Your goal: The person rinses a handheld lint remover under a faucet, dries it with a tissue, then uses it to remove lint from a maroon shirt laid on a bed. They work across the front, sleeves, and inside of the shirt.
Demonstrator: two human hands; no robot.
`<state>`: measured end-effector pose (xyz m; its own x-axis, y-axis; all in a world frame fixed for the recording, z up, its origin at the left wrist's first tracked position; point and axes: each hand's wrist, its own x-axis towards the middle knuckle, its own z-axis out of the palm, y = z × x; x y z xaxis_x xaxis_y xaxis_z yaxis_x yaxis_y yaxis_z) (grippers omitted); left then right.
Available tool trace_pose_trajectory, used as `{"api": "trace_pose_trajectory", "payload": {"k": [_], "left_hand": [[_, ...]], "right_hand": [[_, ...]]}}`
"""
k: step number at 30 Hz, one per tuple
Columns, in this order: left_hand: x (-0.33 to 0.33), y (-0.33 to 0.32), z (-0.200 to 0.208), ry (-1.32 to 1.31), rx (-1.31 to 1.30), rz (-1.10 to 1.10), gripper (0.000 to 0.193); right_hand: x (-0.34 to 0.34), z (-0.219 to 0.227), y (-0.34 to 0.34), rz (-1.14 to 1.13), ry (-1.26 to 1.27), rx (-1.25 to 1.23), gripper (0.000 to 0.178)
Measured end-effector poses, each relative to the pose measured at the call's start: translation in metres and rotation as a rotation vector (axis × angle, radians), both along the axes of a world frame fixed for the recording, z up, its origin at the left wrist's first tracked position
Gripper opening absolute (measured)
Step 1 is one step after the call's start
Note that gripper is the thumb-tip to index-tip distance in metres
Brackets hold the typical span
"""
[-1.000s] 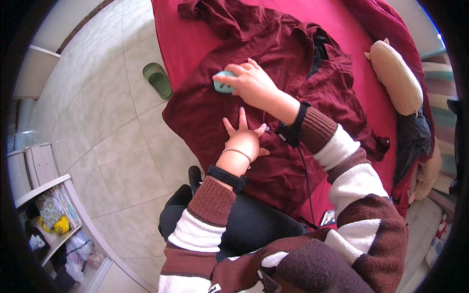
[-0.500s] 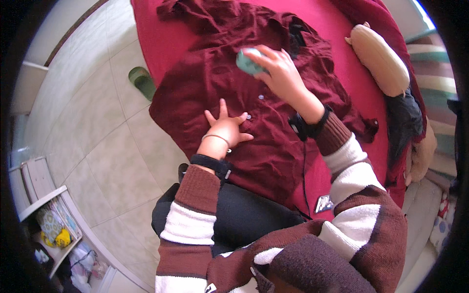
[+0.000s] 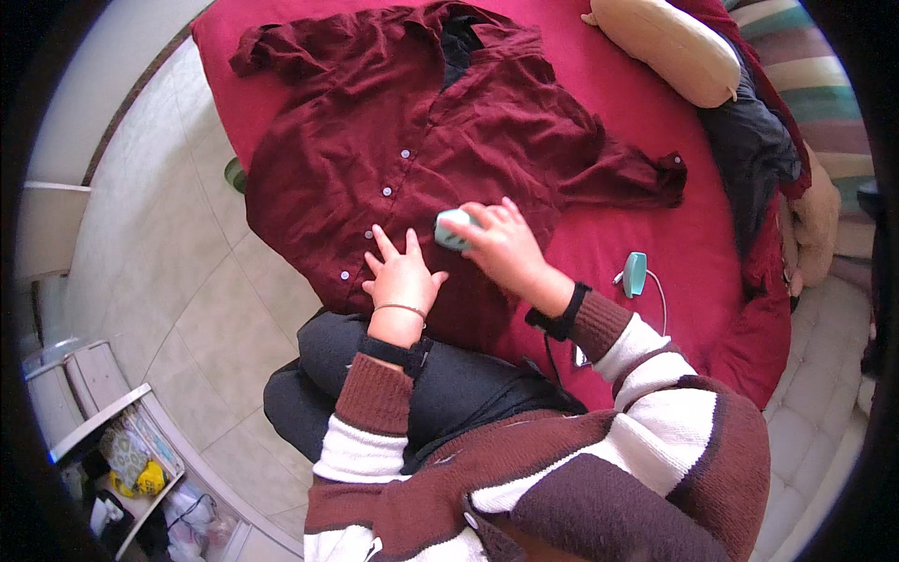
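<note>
A dark red button-up shirt (image 3: pixel 328 131) lies spread on a red-covered bed (image 3: pixel 599 328), with white buttons down its front. My left hand (image 3: pixel 403 281) rests flat on its lower part, fingers spread, near the buttons. In my right hand (image 3: pixel 508 245) is a small rounded teal device (image 3: pixel 453 229), over the shirt just right of my left hand. Its exact kind is not clear, and my fingers cover part of it. Whether it touches the cloth I cannot tell.
On the bed to the right lies a teal piece (image 3: pixel 635 274) with a white cable. A beige plush cushion (image 3: pixel 670 47) and dark cloth (image 3: pixel 749 150) lie at the far right. Tiled floor (image 3: pixel 187 309) and an open drawer (image 3: pixel 140 450) are on the left.
My right hand has come down and nearer to me with the teal device. The view has shifted, showing more of the shirt's right sleeve side and the cabled teal piece.
</note>
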<state>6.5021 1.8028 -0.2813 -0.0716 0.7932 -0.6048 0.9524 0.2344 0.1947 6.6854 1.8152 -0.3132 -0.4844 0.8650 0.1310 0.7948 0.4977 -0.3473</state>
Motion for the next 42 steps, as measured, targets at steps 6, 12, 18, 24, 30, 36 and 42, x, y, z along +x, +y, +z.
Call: {"api": "trace_pose_trajectory", "payload": {"k": [6, 12, 18, 24, 30, 36, 42], "left_hand": [[-0.011, -0.004, -0.005, 0.048, 0.194, 0.055, 0.102], [-0.027, 0.007, -0.030, 0.043, -0.112, 0.059, 0.114], [-0.046, 0.010, -0.045, -0.113, -0.095, 0.021, 0.111], [-0.053, 0.009, -0.040, -0.161, -0.077, 0.000, 0.109], [-0.055, 0.009, -0.039, -0.183, -0.103, 0.018, 0.109], [-0.052, 0.011, -0.044, -0.135, -0.113, 0.018, 0.111], [-0.062, 0.013, -0.051, -0.166, -0.086, -0.045, 0.109]], "right_hand": [[0.003, 0.014, 0.077, -0.133, 0.116, 0.267, 0.061], [-0.085, 0.002, 0.092, 0.150, 0.036, 0.113, 0.064], [-0.085, -0.032, 0.139, -0.053, -0.115, 0.231, 0.060], [-0.065, -0.021, 0.210, -0.186, 0.058, 0.047, 0.057], [-0.017, 0.005, 0.177, -0.074, 0.306, 0.097, 0.060], [-0.023, -0.010, 0.070, 0.206, -0.041, 0.020, 0.067], [0.003, -0.015, 0.153, -0.329, -0.042, 0.199, 0.053]]}}
